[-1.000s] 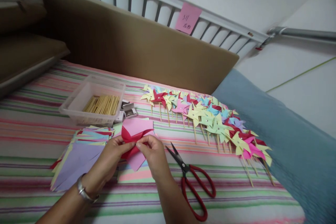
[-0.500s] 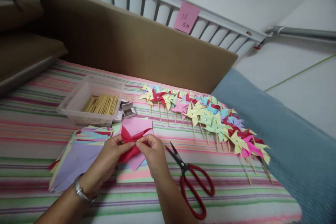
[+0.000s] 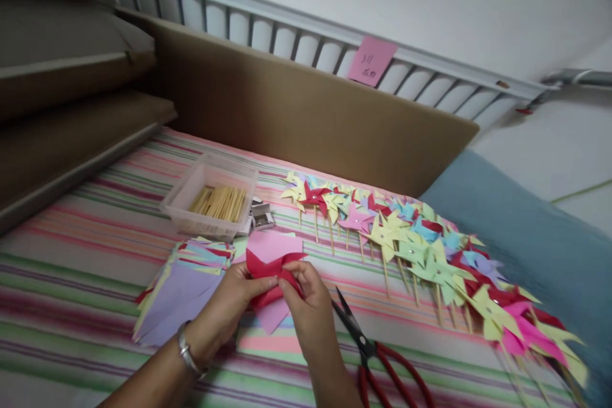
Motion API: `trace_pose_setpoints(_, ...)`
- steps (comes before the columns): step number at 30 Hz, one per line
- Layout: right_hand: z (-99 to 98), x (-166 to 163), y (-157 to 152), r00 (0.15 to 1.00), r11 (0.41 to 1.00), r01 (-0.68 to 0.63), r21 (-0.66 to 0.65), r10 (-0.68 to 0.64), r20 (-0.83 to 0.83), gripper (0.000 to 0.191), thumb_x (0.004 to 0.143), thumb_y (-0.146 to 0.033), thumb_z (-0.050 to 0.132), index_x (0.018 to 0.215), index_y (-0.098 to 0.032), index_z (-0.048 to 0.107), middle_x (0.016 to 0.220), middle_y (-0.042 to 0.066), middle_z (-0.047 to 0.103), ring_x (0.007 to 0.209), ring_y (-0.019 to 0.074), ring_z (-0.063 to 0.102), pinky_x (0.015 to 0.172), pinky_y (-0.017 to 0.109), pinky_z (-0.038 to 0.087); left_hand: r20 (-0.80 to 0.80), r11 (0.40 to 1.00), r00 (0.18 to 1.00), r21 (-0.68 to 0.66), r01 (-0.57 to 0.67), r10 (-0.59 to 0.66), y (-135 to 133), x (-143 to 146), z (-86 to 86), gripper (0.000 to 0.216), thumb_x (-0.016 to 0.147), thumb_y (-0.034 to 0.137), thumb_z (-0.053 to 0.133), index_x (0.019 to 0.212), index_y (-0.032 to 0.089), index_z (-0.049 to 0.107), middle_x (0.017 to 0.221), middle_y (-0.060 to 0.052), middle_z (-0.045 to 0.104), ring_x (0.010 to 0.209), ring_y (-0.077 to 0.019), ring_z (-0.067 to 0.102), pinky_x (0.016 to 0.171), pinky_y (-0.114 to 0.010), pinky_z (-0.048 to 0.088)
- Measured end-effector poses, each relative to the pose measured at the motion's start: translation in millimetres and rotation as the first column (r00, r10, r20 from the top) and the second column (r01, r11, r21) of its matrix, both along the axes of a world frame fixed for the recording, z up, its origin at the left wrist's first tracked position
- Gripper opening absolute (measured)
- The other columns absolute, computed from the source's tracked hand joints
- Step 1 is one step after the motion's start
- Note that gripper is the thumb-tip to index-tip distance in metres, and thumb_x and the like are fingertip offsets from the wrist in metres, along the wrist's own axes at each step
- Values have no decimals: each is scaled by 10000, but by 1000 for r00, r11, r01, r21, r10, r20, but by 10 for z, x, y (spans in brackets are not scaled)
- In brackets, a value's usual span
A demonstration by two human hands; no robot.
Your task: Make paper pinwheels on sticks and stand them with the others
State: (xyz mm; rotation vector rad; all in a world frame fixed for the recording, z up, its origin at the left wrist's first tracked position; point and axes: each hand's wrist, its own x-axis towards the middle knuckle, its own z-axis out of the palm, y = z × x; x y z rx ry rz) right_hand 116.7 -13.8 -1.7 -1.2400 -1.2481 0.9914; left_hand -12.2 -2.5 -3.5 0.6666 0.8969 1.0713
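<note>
A red paper pinwheel (image 3: 268, 266) with points folded toward its centre is held between my two hands. My left hand (image 3: 243, 293), wearing a silver bracelet at the wrist, grips its left side with the thumb pressed near the middle. On the other side my right hand (image 3: 306, 290) pinches it, thumb at the centre and fingers bent behind. Beneath lie pink paper sheets (image 3: 282, 244) and other coloured sheets. Red-handled scissors (image 3: 368, 350) rest partly open to the right of my right hand. At the left is a stack of coloured paper (image 3: 184, 299).
A clear plastic tub (image 3: 174, 207) holds wooden sticks (image 3: 220, 203), beside a small open box (image 3: 262, 217). Many finished pinwheels (image 3: 387, 236) on sticks lie in a row at the right. Brown cardboard (image 3: 296, 118) stands along the back; boxes (image 3: 71, 121) are at the left.
The view has shifted, so everything sits further right and lower. Another point of the red pinwheel is folded in toward the centre. Both hands keep hold of it.
</note>
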Motion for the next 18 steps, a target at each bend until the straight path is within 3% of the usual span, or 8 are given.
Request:
trace_pose_setpoints(7, -28, -11, -22, 999, 999, -15, 39, 13, 39, 143, 734, -187, 616, 872, -220, 628, 871, 26, 631, 873, 198, 593, 796, 302, 444, 23, 998, 998, 6, -57, 57, -14, -28, 169, 201, 524, 228, 820, 689, 149, 738, 637, -24, 709, 550, -125, 581, 552, -219, 426)
trace_pose_setpoints(12, -4, -15, -63, 999, 998, -45, 39, 44, 24, 82, 759, -211, 627, 841, -213, 628, 852, 27, 647, 859, 198, 602, 793, 302, 447, -34, 995, 995, 18, -93, 94, 11, -65, 133, 161, 535, 233, 813, 605, 137, 705, 559, 0, 667, 502, -106, 533, 510, -206, 384)
trace_pose_setpoints(15, 13, 27, -68, 997, 999, -50, 5, 50, -63, 93, 780, -274, 633, 839, -203, 624, 841, 41, 665, 821, 199, 609, 754, 299, 455, -66, 993, 991, 25, -112, 113, 50, -120, 98, 165, 544, 245, 808, 586, 135, 694, 540, 4, 657, 486, -99, 520, 505, -206, 375)
trace_pose_setpoints(18, 1, 79, -35, 983, 998, 31, -52, -40, -177, 158, 765, -328, 659, 847, -201, 613, 808, 39, 674, 787, 196, 607, 716, 288, 451, -66, 992, 990, -1, -128, 128, 89, -182, 102, 173, 546, 255, 809, 607, 136, 698, 569, -11, 679, 500, -112, 546, 514, -213, 388)
